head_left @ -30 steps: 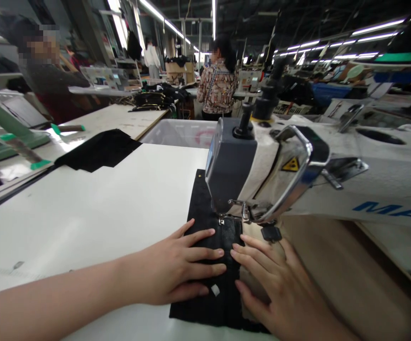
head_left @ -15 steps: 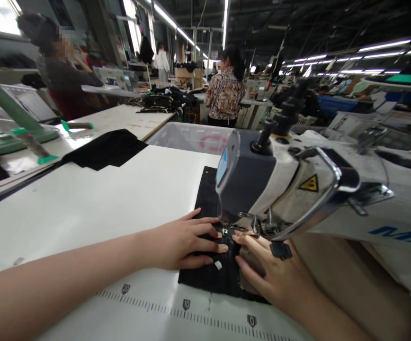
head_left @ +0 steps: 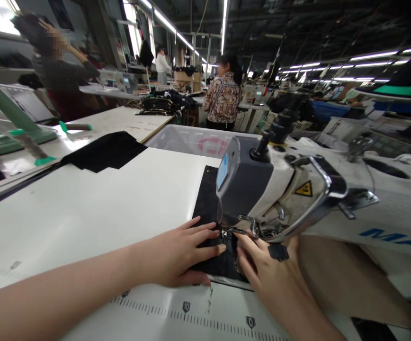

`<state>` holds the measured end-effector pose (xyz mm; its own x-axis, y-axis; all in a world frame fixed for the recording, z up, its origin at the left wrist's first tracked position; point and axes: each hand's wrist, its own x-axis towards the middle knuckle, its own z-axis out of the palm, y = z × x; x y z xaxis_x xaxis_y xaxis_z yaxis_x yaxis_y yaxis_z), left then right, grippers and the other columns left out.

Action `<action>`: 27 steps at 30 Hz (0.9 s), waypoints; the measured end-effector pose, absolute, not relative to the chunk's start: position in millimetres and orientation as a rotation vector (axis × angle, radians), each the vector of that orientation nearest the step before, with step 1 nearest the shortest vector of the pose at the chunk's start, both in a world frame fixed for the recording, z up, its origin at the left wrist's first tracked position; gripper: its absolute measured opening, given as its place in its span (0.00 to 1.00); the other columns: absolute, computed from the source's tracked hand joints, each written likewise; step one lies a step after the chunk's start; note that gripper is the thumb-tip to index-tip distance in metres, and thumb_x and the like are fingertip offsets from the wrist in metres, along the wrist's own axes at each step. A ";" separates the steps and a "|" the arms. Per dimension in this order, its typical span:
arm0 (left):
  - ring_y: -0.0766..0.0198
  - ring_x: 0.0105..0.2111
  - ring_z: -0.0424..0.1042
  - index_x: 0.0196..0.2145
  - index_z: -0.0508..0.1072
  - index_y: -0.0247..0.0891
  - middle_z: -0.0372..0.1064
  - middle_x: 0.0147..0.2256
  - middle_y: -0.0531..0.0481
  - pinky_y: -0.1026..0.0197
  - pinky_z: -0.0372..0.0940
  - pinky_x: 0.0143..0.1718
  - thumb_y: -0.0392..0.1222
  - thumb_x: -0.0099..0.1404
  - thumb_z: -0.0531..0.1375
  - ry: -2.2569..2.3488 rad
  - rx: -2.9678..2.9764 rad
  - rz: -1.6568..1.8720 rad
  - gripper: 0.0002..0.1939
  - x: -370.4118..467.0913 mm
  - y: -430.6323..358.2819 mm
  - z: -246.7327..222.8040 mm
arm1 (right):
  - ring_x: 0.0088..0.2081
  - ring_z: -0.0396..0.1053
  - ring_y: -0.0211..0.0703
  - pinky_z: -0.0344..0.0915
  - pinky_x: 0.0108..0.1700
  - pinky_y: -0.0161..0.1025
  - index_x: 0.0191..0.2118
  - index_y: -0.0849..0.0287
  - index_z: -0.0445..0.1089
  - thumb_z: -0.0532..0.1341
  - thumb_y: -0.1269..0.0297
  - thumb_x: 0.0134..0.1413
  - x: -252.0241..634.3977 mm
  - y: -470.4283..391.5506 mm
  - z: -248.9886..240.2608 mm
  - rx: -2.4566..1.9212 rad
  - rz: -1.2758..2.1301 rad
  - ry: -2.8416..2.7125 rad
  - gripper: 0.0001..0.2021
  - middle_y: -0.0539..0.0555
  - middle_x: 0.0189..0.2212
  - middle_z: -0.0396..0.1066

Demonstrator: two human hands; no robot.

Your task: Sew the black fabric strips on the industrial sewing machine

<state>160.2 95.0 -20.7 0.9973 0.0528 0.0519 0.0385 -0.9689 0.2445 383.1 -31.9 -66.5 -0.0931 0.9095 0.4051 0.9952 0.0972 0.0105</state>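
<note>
black fabric [head_left: 209, 208] fed further in | fingers [head_left: 209, 237] flat on it

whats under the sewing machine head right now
A strip of black fabric runs under the sewing machine head, lying flat on the white table. The left hand and right hand press it flat. The head covers the needle and the stitching.

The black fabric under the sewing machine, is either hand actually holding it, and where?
Neither grips it. The left hand and right hand press flat on the near end of the black fabric, either side of the needle.
</note>
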 end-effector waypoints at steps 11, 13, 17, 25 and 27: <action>0.43 0.55 0.70 0.51 0.71 0.25 0.73 0.49 0.35 0.46 0.70 0.56 0.29 0.71 0.54 -0.124 3.103 0.189 0.13 160.3 79.4 -7.3 | 0.60 0.63 0.62 0.39 0.54 0.90 0.63 0.45 0.60 0.44 0.58 0.69 357.6 -39.8 -64.4 -2.177 -0.155 -1.930 0.21 0.58 0.58 0.67; 0.43 0.54 0.71 0.51 0.71 0.24 0.73 0.47 0.35 0.46 0.71 0.54 0.26 0.70 0.54 -0.117 3.130 0.189 0.14 160.6 76.7 -6.6 | 0.60 0.63 0.60 0.36 0.55 0.89 0.63 0.43 0.59 0.44 0.57 0.69 356.7 -39.1 -61.5 -2.227 -0.096 -1.914 0.21 0.56 0.59 0.66; 0.54 0.41 0.78 0.56 0.68 0.29 0.72 0.44 0.38 0.57 0.76 0.42 0.24 0.68 0.53 0.158 2.853 0.361 0.20 158.8 84.6 -13.3 | 0.60 0.62 0.58 0.33 0.57 0.87 0.64 0.40 0.58 0.44 0.57 0.68 357.6 -39.5 -61.1 -2.246 -0.033 -1.909 0.21 0.55 0.61 0.64; 0.52 0.43 0.78 0.57 0.68 0.31 0.71 0.42 0.41 0.53 0.76 0.43 0.27 0.70 0.51 0.086 2.885 0.407 0.19 155.0 79.2 -22.1 | 0.60 0.62 0.60 0.33 0.57 0.87 0.63 0.41 0.59 0.44 0.56 0.69 358.2 -39.1 -61.7 -2.250 -0.036 -1.907 0.21 0.55 0.59 0.66; 0.49 0.47 0.76 0.53 0.70 0.27 0.73 0.39 0.41 0.48 0.74 0.50 0.30 0.74 0.49 -0.037 3.009 0.422 0.15 155.6 73.2 -18.4 | 0.60 0.61 0.60 0.33 0.57 0.86 0.63 0.42 0.59 0.44 0.56 0.69 359.0 -39.3 -62.7 -2.242 -0.046 -1.902 0.21 0.54 0.57 0.67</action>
